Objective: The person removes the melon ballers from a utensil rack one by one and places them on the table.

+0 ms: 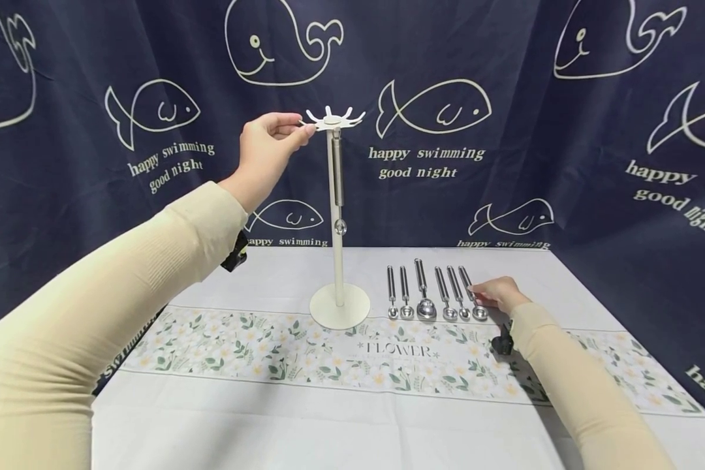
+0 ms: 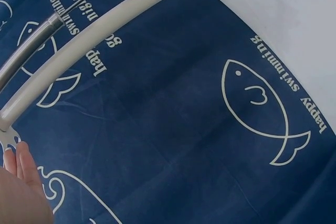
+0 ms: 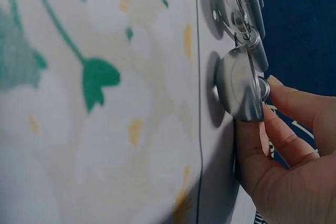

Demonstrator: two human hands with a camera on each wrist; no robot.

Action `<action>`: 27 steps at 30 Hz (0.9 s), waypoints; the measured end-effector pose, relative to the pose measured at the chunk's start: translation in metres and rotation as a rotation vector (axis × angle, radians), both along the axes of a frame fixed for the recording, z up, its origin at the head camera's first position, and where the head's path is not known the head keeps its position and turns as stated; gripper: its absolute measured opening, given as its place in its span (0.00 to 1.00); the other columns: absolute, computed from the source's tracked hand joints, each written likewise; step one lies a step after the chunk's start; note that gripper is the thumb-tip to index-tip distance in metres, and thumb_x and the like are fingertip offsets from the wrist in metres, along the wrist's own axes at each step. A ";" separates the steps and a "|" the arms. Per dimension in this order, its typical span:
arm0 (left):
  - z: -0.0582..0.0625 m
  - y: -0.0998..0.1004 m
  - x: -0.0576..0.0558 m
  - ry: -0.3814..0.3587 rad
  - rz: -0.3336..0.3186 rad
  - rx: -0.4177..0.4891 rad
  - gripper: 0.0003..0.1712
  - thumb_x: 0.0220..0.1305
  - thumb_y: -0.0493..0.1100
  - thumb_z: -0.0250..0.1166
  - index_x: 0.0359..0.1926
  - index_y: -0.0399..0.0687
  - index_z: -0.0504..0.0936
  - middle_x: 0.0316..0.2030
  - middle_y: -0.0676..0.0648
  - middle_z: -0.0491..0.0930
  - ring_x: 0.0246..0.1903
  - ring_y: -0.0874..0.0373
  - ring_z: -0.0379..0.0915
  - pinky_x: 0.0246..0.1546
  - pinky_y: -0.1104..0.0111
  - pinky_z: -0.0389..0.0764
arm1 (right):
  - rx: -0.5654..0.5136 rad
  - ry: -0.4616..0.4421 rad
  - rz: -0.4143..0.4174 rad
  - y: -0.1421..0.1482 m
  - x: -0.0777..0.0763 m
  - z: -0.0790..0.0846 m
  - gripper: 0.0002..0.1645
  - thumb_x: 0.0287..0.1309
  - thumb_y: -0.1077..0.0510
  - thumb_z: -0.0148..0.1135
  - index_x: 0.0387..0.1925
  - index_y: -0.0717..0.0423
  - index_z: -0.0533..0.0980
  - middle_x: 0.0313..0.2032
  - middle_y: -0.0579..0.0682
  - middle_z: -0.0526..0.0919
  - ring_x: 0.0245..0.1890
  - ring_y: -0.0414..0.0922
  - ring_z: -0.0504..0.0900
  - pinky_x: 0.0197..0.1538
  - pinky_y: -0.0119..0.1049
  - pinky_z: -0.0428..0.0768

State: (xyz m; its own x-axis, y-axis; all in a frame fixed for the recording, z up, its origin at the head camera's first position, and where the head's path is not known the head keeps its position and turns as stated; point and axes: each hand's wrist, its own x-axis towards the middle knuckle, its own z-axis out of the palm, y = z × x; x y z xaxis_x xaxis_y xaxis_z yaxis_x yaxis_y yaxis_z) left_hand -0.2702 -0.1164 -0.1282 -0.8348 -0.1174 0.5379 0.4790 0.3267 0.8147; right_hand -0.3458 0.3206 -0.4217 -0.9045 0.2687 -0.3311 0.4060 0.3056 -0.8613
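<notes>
A cream-white hanging rack [image 1: 338,261] stands on its round base, with a ring of upturned hooks on top. My left hand [image 1: 267,150] pinches one of the hooks on the left side between thumb and fingers. One steel melon baller [image 1: 338,173] hangs handle-up from the rack, its small bowl beside the pole; the left wrist view shows this baller [image 2: 31,48] along the pole. Low over the table, my right hand [image 1: 502,294] pinches the handle of the rightmost steel scoop [image 1: 480,313]. In the right wrist view that scoop [image 3: 239,85] has its bowl facing the camera, partly covering the fingers.
Several more steel scoops [image 1: 426,309] lie in a row left of my right hand, bowls toward me. A floral runner [image 1: 241,346] crosses the white table [image 1: 258,418]. A dark blue curtain [image 1: 352,59] with fish and whale drawings hangs behind and at the sides.
</notes>
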 end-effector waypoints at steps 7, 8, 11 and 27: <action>0.000 0.000 0.000 0.001 0.005 -0.003 0.23 0.57 0.47 0.72 0.52 0.43 0.81 0.32 0.55 0.81 0.37 0.63 0.82 0.47 0.73 0.79 | 0.036 0.000 0.019 -0.001 0.003 0.004 0.33 0.57 0.63 0.64 0.60 0.77 0.65 0.20 0.42 0.76 0.21 0.34 0.76 0.31 0.27 0.81; 0.000 0.000 0.000 -0.001 0.005 -0.004 0.23 0.57 0.47 0.72 0.52 0.43 0.81 0.32 0.55 0.81 0.37 0.63 0.82 0.47 0.73 0.78 | 0.037 -0.002 0.016 -0.001 0.003 0.004 0.34 0.56 0.63 0.64 0.60 0.77 0.65 0.20 0.41 0.76 0.21 0.34 0.76 0.31 0.27 0.81; 0.000 0.001 0.000 -0.008 0.006 -0.008 0.23 0.57 0.47 0.72 0.52 0.44 0.81 0.32 0.55 0.81 0.38 0.63 0.82 0.47 0.73 0.78 | 0.017 0.008 0.026 -0.001 0.006 0.006 0.33 0.56 0.63 0.64 0.59 0.77 0.66 0.19 0.40 0.76 0.19 0.33 0.78 0.30 0.27 0.82; -0.003 0.002 -0.001 0.015 -0.006 0.038 0.21 0.57 0.45 0.72 0.50 0.41 0.81 0.29 0.56 0.81 0.33 0.66 0.81 0.44 0.74 0.79 | -0.037 0.024 0.017 0.015 0.012 0.021 0.40 0.59 0.62 0.62 0.65 0.79 0.56 0.19 0.42 0.78 0.19 0.34 0.80 0.36 0.30 0.85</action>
